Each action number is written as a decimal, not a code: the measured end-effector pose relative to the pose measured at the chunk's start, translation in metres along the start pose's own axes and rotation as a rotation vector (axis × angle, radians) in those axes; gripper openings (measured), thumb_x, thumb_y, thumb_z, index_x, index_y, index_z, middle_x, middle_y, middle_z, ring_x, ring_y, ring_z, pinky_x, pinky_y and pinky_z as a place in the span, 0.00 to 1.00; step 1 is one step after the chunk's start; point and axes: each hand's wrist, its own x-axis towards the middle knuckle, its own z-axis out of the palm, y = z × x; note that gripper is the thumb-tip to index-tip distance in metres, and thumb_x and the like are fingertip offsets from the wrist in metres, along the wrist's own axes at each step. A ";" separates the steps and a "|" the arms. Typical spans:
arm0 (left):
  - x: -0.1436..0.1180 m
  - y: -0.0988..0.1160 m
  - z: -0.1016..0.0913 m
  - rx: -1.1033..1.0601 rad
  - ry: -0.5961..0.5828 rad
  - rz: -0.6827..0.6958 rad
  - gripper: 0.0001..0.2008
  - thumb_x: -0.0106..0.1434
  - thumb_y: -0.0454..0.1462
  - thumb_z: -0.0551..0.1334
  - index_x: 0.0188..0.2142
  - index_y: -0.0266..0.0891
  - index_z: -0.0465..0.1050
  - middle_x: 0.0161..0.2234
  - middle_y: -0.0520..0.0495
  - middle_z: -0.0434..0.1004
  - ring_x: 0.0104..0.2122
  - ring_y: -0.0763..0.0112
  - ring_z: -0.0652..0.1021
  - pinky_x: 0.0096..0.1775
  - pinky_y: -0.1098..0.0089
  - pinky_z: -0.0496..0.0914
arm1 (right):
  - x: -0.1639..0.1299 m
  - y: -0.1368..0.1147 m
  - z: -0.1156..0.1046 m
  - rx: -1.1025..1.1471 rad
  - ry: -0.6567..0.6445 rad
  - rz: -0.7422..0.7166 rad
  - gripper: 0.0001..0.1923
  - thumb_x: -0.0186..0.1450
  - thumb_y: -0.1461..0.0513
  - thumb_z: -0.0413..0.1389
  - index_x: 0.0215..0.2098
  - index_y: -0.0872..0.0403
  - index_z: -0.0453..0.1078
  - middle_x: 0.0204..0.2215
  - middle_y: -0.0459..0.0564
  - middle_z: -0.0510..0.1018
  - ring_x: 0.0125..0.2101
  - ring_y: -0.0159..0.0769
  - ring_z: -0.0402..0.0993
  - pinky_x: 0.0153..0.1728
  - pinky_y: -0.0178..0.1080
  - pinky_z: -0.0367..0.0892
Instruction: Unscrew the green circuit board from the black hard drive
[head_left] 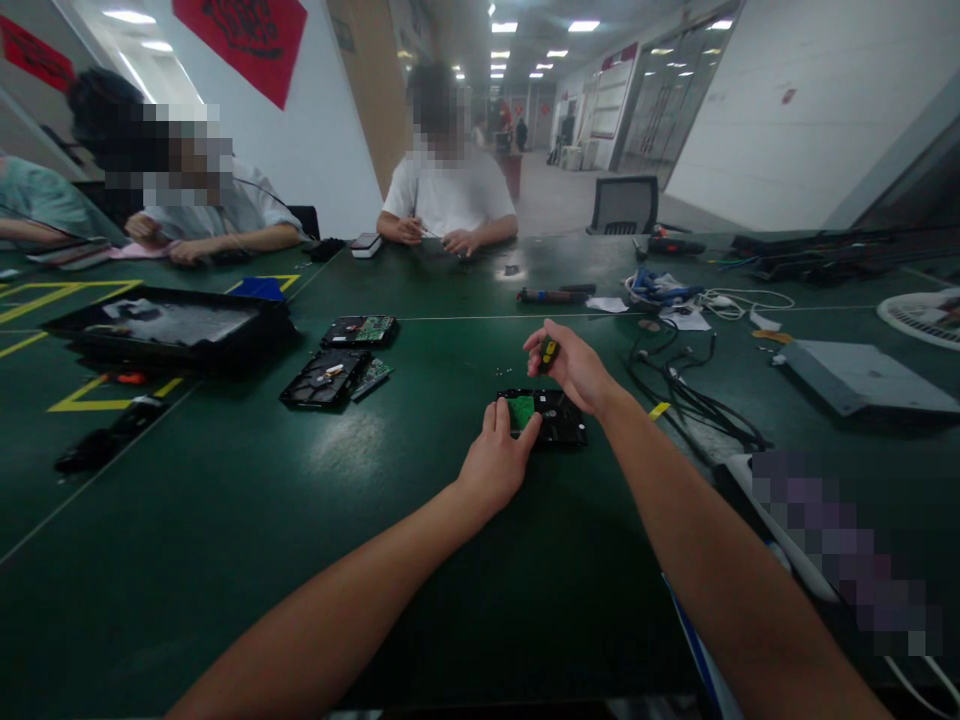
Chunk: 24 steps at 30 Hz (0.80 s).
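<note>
Three hard drives lie on the green table (420, 520): one (551, 418) under the person's hands, two more, (360, 331) and (326, 378), left of it. One black tray (169, 325) sits further left. Two co-workers, (202, 205) and (448, 190), sit across the table. One grey chair (624, 205) stands beyond it.

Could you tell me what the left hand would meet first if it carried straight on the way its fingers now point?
The left hand already touches the hard drive at its green circuit board. Going on, it would probably slide across the drive toward the right hand with the small screwdriver, though depth is unclear.
</note>
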 end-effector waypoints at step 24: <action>0.001 -0.001 0.003 -0.010 0.008 0.003 0.29 0.72 0.31 0.53 0.70 0.50 0.55 0.71 0.31 0.44 0.71 0.35 0.49 0.57 0.49 0.69 | -0.004 -0.002 0.004 0.028 -0.109 0.041 0.16 0.67 0.48 0.57 0.39 0.52 0.74 0.35 0.52 0.82 0.38 0.42 0.79 0.45 0.47 0.71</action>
